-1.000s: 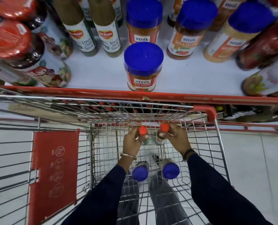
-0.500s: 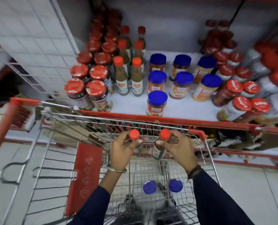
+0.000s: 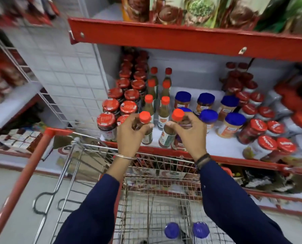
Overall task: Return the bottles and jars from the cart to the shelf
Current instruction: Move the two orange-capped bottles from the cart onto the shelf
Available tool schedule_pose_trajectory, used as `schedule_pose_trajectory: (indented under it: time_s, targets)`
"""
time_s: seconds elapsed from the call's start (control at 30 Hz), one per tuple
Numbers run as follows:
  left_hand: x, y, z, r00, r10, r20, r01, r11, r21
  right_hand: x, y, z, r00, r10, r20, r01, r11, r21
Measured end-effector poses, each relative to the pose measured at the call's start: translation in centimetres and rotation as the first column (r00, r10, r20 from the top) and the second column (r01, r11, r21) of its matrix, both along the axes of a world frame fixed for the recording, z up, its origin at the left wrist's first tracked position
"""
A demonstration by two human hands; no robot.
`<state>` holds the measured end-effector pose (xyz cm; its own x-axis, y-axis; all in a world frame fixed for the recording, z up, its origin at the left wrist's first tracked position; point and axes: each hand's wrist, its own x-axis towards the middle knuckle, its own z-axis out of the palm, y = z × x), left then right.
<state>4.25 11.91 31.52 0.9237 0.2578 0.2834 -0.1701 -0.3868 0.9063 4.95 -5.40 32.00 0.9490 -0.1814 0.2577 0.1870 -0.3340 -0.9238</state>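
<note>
My left hand [image 3: 131, 133] grips an orange-capped green sauce bottle [image 3: 147, 136] by its neck. My right hand [image 3: 190, 132] grips a second orange-capped sauce bottle [image 3: 169, 136] the same way. Both bottles hang upright at the front edge of the white shelf [image 3: 224, 147], in front of two rows of matching bottles [image 3: 164, 110]. Two blue-lidded jars [image 3: 172, 230] [image 3: 200, 229] stand in the wire cart [image 3: 86, 173] below my arms.
Red-lidded jars [image 3: 109, 120] fill the shelf's left side and blue-lidded jars [image 3: 233, 124] its middle. More red-lidded jars [image 3: 268, 145] lie at the right. A red-edged upper shelf [image 3: 182, 39] hangs overhead. The cart's red handle [image 3: 23, 182] runs down the left.
Both hands lifted the two sauce bottles out of the cart and up to the shelf's front edge. The view tilted upward, revealing the upper shelf.
</note>
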Motion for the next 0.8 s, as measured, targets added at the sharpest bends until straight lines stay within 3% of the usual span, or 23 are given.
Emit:
schedule_pose_trajectory:
  time_s: [0.4,0.8]
  targets:
    - [3.8,-0.1,-3.9,0.989,-0.031,-0.141,0.040,0.997,0.064,3.7,2.2,-4.3,0.995,-0.052,-0.088,0.035,0.983,-0.180]
    - [3.3,0.1,-5.1,0.993,-0.046,-0.110,0.052,0.997,0.056,3.5,2.3,-5.5,0.991,-0.053,-0.120,0.011,0.944,-0.331]
